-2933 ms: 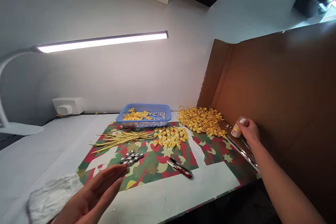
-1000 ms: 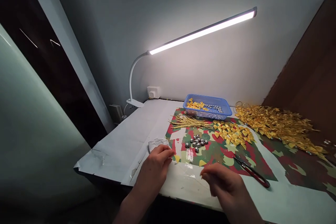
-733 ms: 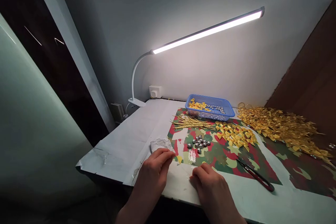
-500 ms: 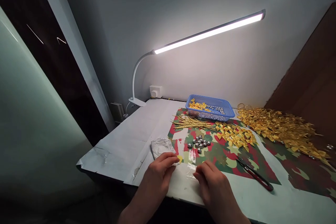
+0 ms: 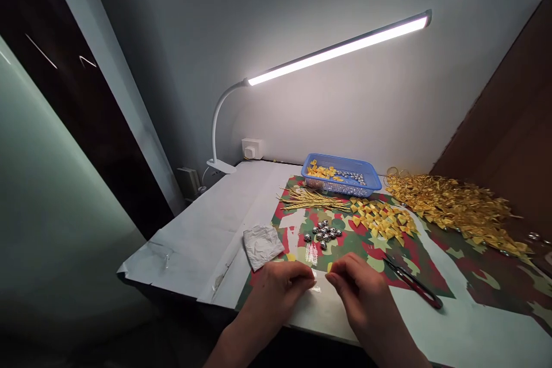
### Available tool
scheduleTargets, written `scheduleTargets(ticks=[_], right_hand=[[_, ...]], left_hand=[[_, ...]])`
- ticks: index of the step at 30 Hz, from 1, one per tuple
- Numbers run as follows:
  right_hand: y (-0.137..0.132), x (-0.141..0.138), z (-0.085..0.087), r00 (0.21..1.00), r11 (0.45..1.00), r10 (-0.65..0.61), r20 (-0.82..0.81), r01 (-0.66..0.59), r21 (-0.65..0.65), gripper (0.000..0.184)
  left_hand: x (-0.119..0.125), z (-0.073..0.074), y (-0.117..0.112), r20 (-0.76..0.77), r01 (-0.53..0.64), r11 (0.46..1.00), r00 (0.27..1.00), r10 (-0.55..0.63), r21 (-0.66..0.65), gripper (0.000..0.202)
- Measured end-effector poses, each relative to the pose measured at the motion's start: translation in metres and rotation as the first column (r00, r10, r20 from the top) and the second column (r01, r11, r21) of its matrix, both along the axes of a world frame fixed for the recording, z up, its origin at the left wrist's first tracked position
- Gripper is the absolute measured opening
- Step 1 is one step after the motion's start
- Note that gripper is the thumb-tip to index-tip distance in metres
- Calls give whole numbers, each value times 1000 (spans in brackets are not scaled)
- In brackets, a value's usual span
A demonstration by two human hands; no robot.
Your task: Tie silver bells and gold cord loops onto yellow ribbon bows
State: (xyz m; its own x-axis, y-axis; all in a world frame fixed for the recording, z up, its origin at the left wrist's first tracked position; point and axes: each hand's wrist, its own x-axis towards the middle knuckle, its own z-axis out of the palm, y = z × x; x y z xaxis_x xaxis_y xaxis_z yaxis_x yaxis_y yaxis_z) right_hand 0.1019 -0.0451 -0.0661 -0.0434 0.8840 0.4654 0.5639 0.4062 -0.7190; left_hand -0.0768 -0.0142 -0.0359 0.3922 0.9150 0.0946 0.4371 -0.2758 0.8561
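My left hand and my right hand are close together at the table's near edge, fingers curled into pinches that face each other. A shiny clear bit of film or tape lies between the fingertips; whether either hand grips it I cannot make out. Just beyond the hands lie a cluster of small silver bells and a crumpled white wrapper on the patterned red-green paper.
Red snips lie right of my right hand. Farther back are yellow ribbon bows, gold strands, a blue basket and a big gold ribbon heap. A desk lamp hangs overhead; brown cardboard stands at right.
The view swung left from the cardboard side. My right hand left the small bottle and came to the near edge; both hands drew together, shifted slightly right, uncovering the white wrapper.
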Motion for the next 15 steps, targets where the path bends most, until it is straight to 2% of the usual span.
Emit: scheduleTargets(ticks=[5,8,10,13,15], right_hand=[[-5,11,14,1000,1000,-17,-13,17,4,23],[-9,14,16,999,1000,-25,-26,25,-3,23],[-11,16,15,999,1000,-20,-32,20,-10,22],[-14,18,14,999,999,5,-35,-6,-33,22],[-15,19,13,999,999,4,-54,-7,-43,23]], left_hand=[[-4,3,-5,48,-10,998,999,13,-56,17],[-2,10,-9,140,16,990,990,4,-142,15],[0,13,-11,262,69,966,965,-1,-251,17],[5,16,-13,433,158,901,901,36,-403,24],[8,17,-14,478,155,880,874,90,-448,25]])
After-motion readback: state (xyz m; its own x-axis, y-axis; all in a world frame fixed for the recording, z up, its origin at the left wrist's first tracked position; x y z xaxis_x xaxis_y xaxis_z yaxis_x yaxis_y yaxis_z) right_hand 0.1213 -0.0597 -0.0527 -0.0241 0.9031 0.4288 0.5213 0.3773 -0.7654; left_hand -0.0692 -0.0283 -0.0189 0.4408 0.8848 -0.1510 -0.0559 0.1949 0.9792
